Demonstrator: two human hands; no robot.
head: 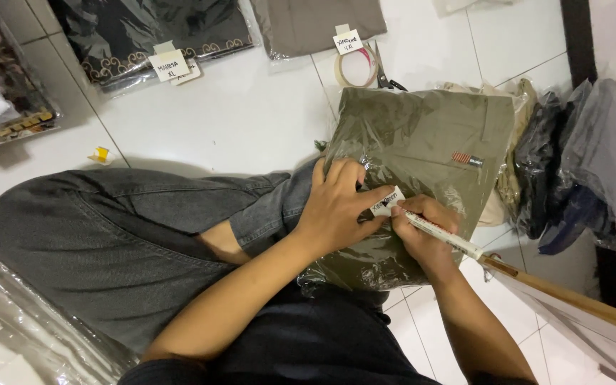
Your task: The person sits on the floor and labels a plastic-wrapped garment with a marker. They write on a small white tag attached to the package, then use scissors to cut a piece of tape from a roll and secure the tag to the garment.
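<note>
While left hand (336,207) fingers pin one white label (388,201) on one olive bagged garment (422,142), right hand (422,232) fingers pinch one pen (443,235).

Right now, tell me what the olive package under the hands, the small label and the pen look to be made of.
Olive package: folded matte cloth, likely cotton twill, inside a clear plastic bag; glossy wrinkles give it away. Label, pinned by the left hand: white, flat, matte, probably paper or tape. Pen in the right hand: smooth white barrel, probably plastic.
</note>
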